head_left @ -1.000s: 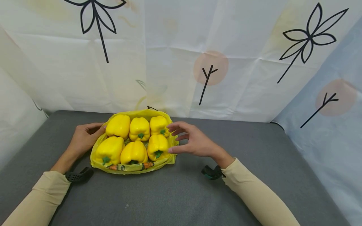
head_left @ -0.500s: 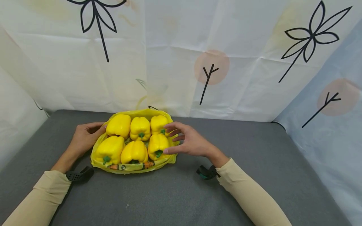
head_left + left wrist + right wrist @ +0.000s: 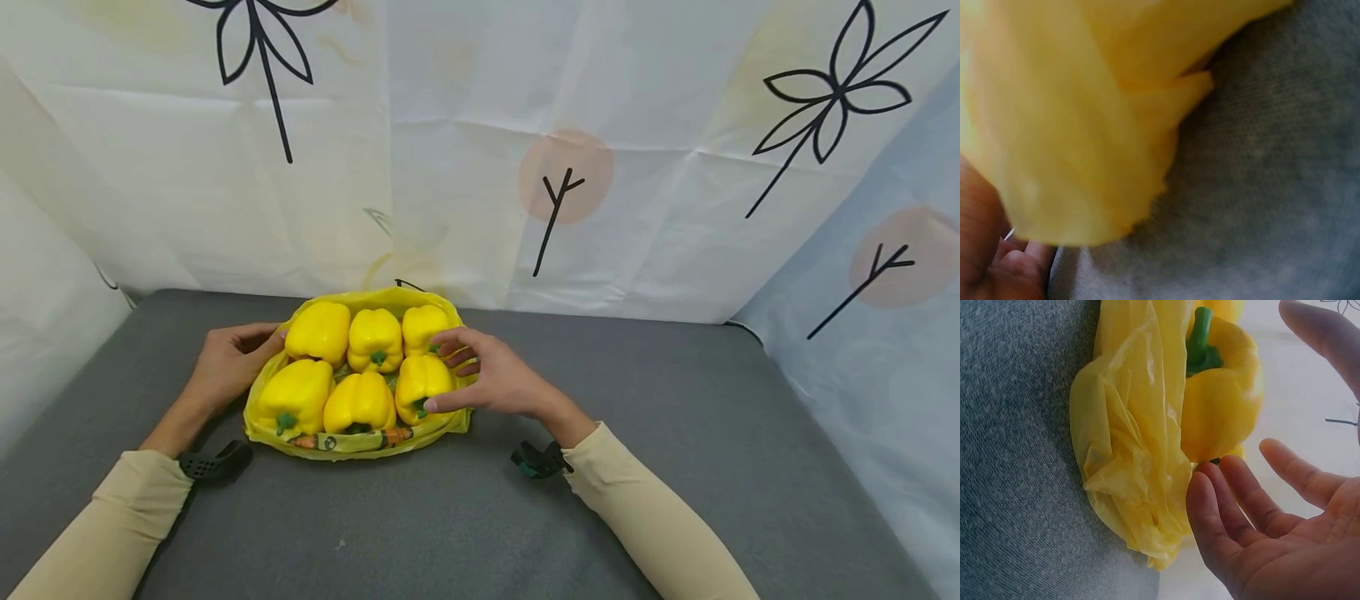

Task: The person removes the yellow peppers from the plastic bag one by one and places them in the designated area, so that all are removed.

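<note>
Several yellow bell peppers sit in two rows inside an opened yellow plastic bag, whose sides are rolled down around them. At the bag's left side, my left hand holds the edge, thumb at the rim and fingers behind. The left wrist view shows folded yellow plastic beside that hand's fingers. My right hand hovers at the right side with fingers spread and bent. Its thumb overlaps the near right pepper. In the right wrist view, that pepper lies beyond the open fingers, green stem showing.
The bag rests on a grey cloth-covered table. Behind it hangs a white curtain printed with leaf drawings, and a bluish sheet hangs on the right. Dark bands circle both wrists.
My right hand has moved left, further over the two right-hand peppers, its thumb now overlapping the near one's stem. The left hand stays at the bag's edge. The view has shifted slightly.
</note>
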`<state>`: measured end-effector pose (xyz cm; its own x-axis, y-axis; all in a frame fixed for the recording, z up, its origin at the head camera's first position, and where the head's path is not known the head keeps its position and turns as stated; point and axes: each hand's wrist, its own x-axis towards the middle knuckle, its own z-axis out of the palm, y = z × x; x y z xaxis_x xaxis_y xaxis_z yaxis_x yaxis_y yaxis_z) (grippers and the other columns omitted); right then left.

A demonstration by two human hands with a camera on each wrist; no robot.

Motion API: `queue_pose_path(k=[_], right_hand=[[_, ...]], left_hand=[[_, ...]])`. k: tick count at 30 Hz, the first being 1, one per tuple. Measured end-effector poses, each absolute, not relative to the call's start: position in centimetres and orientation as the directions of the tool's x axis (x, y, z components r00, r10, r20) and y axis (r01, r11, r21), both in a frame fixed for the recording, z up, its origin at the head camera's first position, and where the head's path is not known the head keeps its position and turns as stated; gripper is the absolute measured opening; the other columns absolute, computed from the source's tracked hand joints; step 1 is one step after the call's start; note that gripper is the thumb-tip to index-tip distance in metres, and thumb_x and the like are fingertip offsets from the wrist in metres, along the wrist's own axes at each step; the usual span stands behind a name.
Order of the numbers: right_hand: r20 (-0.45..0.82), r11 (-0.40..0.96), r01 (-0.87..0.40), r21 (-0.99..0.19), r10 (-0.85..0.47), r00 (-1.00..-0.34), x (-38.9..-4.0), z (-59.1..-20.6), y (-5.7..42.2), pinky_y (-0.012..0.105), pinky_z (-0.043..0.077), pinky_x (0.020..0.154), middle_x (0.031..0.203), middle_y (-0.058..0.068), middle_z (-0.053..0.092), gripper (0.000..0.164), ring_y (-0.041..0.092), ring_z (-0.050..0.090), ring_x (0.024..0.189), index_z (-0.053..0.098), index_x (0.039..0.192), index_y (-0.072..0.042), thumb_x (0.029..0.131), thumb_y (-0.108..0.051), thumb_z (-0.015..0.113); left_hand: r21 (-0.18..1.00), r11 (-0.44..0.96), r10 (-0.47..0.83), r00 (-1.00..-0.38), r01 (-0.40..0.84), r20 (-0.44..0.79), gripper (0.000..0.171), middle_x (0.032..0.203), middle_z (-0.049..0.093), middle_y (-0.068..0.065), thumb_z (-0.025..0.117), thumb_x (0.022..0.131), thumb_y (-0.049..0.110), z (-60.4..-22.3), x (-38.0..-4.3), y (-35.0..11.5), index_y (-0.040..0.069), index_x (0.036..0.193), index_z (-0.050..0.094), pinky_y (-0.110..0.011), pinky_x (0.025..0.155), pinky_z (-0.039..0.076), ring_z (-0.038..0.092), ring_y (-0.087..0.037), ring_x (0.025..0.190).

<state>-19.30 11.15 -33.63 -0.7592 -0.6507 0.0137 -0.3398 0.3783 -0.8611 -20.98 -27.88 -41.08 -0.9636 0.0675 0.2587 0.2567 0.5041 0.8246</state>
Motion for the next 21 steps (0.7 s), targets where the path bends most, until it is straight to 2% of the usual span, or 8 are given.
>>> queue_pose_path(k=[15,21], right_hand=[[-0.003,0.449,-0.337,-0.828,-0.603,-0.797,-19.29,-34.08,10.64,0.037,0.049,0.101,0.132,0.008,0.054,0.073,0.023,0.056,0.118,0.051,0.145,-0.009,0.083,-0.023,0.087],[-0.024,0.466,-0.322,-0.824,-0.596,-0.802,-19.39,-34.28,10.54,0.035,0.049,0.101,0.130,0.007,0.055,0.072,0.020,0.056,0.116,0.052,0.144,-0.011,0.082,-0.025,0.087]], left_hand=[[0.826,0.513,0.048,-0.968,0.234,0.245,0.041,0.101,0.062,0.028,0.064,0.103,0.025,-40.96,-20.89,-27.76,-0.005,0.132,0.065,-0.011,0.072,0.053,0.060,0.010,0.091],[0.827,0.506,0.059,-0.966,0.247,0.253,0.042,0.101,0.061,0.030,0.064,0.103,0.024,-40.94,-20.95,-27.80,-0.007,0.132,0.064,-0.011,0.072,0.052,0.060,0.010,0.090]])
